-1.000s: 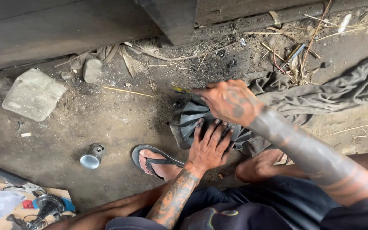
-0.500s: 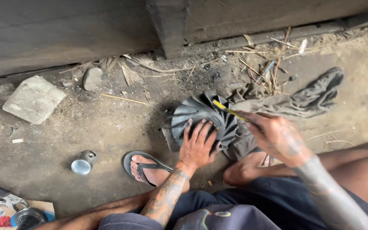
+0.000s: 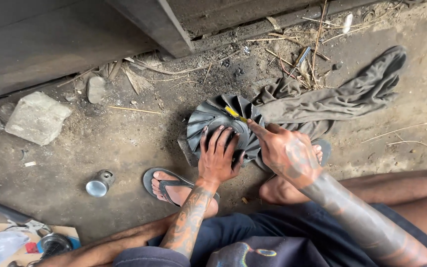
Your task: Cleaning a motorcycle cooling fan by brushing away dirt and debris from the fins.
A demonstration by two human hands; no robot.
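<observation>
A dark grey finned wheel with curved blades lies on the dirt ground between my feet. My left hand rests flat on its near side, fingers spread, pressing it down. My right hand grips a small yellow-handled tool whose tip touches the wheel's hub. Both forearms are tattooed. I squat over the wheel in dark shorts.
A crumpled grey cloth stretches right of the wheel. A stone block and a smaller stone lie at left. A small metal cylinder sits near my sandalled left foot. Tools and a plastic bag fill the lower left corner. A dark beam runs along the top.
My right hand, earlier raised over the wheel and hiding it, has dropped to its right side and set the yellow tool on the hub. The left hand stayed on the wheel.
</observation>
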